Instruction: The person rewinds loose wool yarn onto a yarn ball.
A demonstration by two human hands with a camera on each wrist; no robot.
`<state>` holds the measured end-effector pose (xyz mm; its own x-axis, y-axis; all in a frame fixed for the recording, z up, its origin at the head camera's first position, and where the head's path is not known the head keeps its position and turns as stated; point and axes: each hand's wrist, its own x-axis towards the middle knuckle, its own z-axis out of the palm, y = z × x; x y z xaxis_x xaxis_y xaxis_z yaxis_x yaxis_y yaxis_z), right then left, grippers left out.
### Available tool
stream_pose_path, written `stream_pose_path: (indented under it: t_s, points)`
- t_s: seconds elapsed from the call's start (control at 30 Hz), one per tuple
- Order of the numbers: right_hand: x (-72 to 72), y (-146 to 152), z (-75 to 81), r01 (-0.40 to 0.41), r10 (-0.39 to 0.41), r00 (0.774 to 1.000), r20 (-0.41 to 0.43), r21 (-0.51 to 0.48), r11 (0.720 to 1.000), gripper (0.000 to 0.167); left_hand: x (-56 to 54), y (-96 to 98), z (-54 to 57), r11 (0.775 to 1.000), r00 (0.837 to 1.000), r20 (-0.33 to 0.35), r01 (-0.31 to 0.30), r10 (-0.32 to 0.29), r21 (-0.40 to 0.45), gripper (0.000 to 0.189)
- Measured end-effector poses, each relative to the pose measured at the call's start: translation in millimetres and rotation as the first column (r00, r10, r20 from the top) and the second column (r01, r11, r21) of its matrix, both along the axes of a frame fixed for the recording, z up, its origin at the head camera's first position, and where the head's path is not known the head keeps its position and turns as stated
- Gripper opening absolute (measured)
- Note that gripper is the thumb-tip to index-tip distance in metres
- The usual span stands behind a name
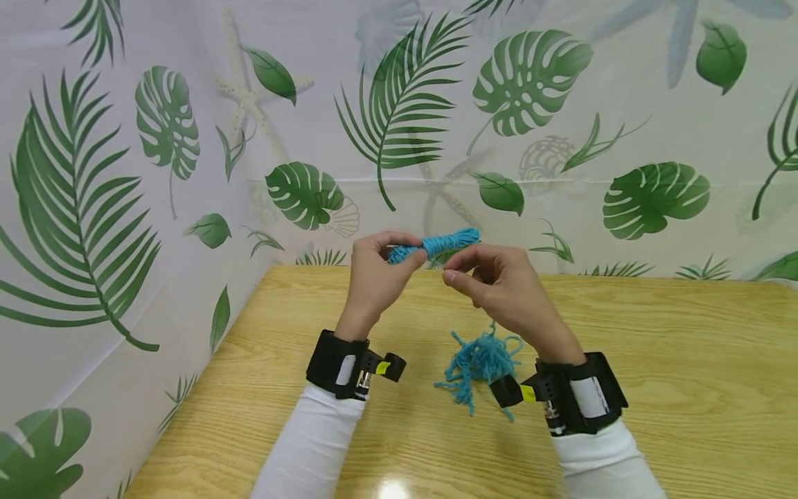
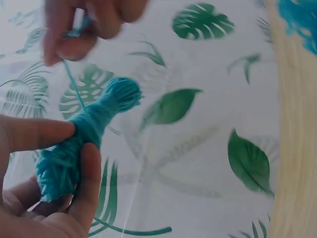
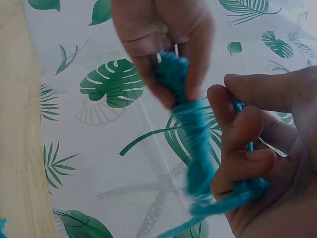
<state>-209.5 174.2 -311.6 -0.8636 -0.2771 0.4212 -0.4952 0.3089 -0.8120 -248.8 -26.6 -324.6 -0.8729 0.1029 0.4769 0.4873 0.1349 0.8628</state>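
Observation:
My left hand [image 1: 379, 277] grips one end of a small bundle of blue yarn [image 1: 450, 242], lifted above the far edge of the table. Turns of yarn wrap tightly round the bundle's middle, as the left wrist view shows on the same bundle [image 2: 89, 129]. A taut strand [image 2: 74, 85] runs from the wrapped part up to my right hand [image 1: 508, 287], whose thumb and forefinger pinch it. More blue yarn [image 3: 237, 196] passes by the curled fingers of that hand in the right wrist view. The bundle's held end is partly hidden by my left fingers.
On the wooden table [image 1: 673, 388] a loose heap of blue yarn [image 1: 480, 360] lies beneath my right wrist. A white cloth with green leaf prints [image 1: 399, 125] hangs behind the table and along its left side. Each wrist wears a black strap with a small camera.

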Motion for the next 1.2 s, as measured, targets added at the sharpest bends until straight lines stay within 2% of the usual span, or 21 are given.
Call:
stream_pose_path:
  t_s: [0.07,0.13,0.23,0.3,0.37,0.47,0.53,0.57,0.6,0.63,0.67,0.73,0.77,0.8,0.87,0.93,0.97,1.0,1.03,1.1,1.2]
  points:
    - [-0.5,2.2,0.3,0.022,-0.023,1.0,-0.017,-0.015,1.0,0.012,-1.6,-0.8,-3.2,0.987,1.0,-0.017,-0.006,0.003,-0.161,0.01]
    - [-1.4,5.6,0.3,0.049,-0.05,0.998,-0.035,-0.035,0.998,0.013,-2.5,-2.8,-4.6,0.955,0.999,0.009,0.033,-0.032,-0.296,0.009]
    - [-3.7,10.9,0.2,0.073,-0.079,0.995,-0.064,-0.087,0.994,0.014,-3.3,-7.6,-4.7,0.893,0.983,0.107,0.18,-0.149,-0.412,0.008]
    - [-5.8,13.7,-0.6,0.077,-0.087,0.994,-0.069,-0.141,0.987,0.015,-3.3,-11.7,-3.1,0.86,0.946,0.184,0.319,-0.267,-0.397,0.008]
    - [-8.4,15.4,-2.1,0.07,-0.085,0.994,-0.068,-0.197,0.978,0.016,-3.6,-16.2,-1.7,0.824,0.879,0.23,0.473,-0.417,-0.311,0.008]
    - [-12.4,15.9,-6.2,0.044,-0.055,0.998,-0.037,-0.263,0.964,0.016,-3.7,-21.3,-0.2,0.728,0.725,0.215,0.681,-0.654,-0.08,0.007]
    - [-15.4,14.6,-9.8,0.01,-0.014,1.0,-0.01,-0.273,0.962,0.015,-4.2,-22.3,-1.2,0.65,0.635,0.15,0.753,-0.758,0.098,0.007]
    - [-16.7,13.2,-11.4,-0.006,0.007,1.0,0.002,-0.27,0.963,0.014,-4.2,-21.7,-1.6,0.615,0.607,0.107,0.766,-0.788,0.185,0.007]
    - [-17.8,11.6,-12.8,-0.015,0.019,1.0,0.011,-0.247,0.969,0.014,-4.0,-20.5,-1.8,0.591,0.597,0.066,0.761,-0.799,0.268,0.009]
    - [-18.6,9.8,-14.2,-0.022,0.027,0.999,0.02,-0.207,0.978,0.013,-3.9,-18.7,-2.3,0.579,0.608,0.03,0.738,-0.793,0.346,0.012]
    - [-19.0,7.7,-15.1,-0.022,0.026,0.999,0.021,-0.154,0.988,0.013,-3.7,-16.6,-2.8,0.578,0.634,0.003,0.702,-0.773,0.417,0.016]
    - [-18.2,3.2,-15.4,-0.008,0.008,1.0,0.007,-0.025,1.0,0.012,-3.4,-11.4,-3.4,0.605,0.717,-0.011,0.596,-0.697,0.528,0.024]
    - [-17.3,1.0,-14.9,0.013,-0.012,1.0,-0.017,0.047,0.999,0.011,-3.5,-8.4,-3.7,0.633,0.765,0.002,0.532,-0.644,0.562,0.028]
    - [-15.9,-0.8,-14.1,0.034,-0.029,0.999,-0.044,0.12,0.992,0.01,-3.8,-5.4,-4.3,0.671,0.815,0.023,0.461,-0.579,0.581,0.029]
    - [-12.4,-3.8,-11.7,0.072,-0.052,0.994,-0.097,0.221,0.973,0.007,-4.8,0.0,-6.3,0.787,0.91,0.064,0.317,-0.41,0.529,0.02]
    - [-8.6,-4.8,-8.3,0.102,-0.066,0.988,-0.137,0.277,0.955,0.006,-6.5,3.5,-10.1,0.918,0.973,0.065,0.184,-0.22,0.351,0.011]
    - [-6.9,-4.5,-6.5,0.105,-0.067,0.988,-0.141,0.281,0.954,0.006,-7.5,4.6,-12.5,0.965,0.99,0.049,0.117,-0.133,0.234,0.008]
    - [-5.2,-3.4,-4.7,0.1,-0.065,0.989,-0.134,0.274,0.957,0.006,-8.7,5.0,-15.0,0.991,0.998,0.029,0.059,-0.063,0.116,0.009]
    - [-4.0,-1.9,-3.2,0.087,-0.058,0.991,-0.119,0.252,0.964,0.007,-9.3,4.6,-16.9,1.0,1.0,0.008,0.02,-0.02,0.007,0.011]
    - [-2.5,3.4,-0.9,0.048,-0.035,0.996,-0.08,0.162,0.986,0.009,-10.2,2.9,-19.3,0.987,1.0,-0.009,0.007,-0.008,-0.162,0.01]
    - [-2.9,13.5,-0.5,-0.014,0.012,1.0,-0.024,-0.073,0.997,0.01,-10.3,0.8,-17.7,0.957,0.996,0.066,0.082,-0.066,-0.278,0.011]
